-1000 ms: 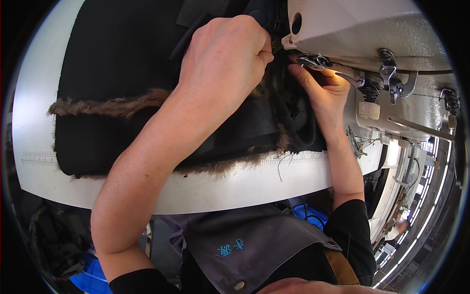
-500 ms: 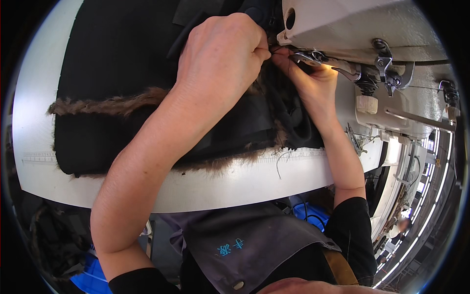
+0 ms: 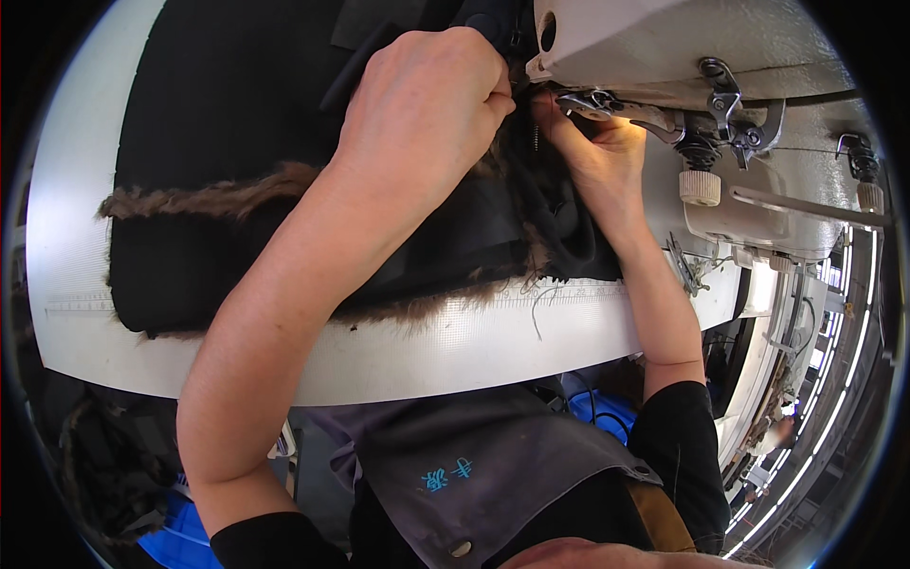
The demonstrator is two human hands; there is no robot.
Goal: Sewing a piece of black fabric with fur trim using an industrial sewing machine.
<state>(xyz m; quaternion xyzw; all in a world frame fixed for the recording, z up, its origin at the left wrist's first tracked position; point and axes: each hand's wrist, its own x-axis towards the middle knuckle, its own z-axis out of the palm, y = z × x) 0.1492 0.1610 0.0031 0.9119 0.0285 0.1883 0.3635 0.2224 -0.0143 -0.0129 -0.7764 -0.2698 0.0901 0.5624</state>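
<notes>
A black fabric piece with brown fur edging (image 3: 209, 201) is spread over the sewing table, its right side bunched up beside the sewing machine (image 3: 654, 43). My left hand (image 3: 422, 109) is closed in a pinch on the black fabric (image 3: 199, 123) just left of the machine's head. Close by on the right, my right hand (image 3: 607, 156) pinches the bunched fabric under the machine's metal lever; some of its fingers are hidden. A short row of zipper-like teeth (image 3: 536, 138) shows between the hands. The needle cannot be made out.
The white table (image 3: 427, 370) has a ruler scale along its front and a loose thread (image 3: 536, 318). Metal levers and a ribbed knob (image 3: 700, 188) jut from the machine over my right forearm. Blue containers (image 3: 602, 412) and dark furry material (image 3: 104, 465) lie below the table edge.
My fingertips, almost touching before, are now slightly apart, and the toothed strip between them shows. The whole view has shifted a little; the fabric lies much as before.
</notes>
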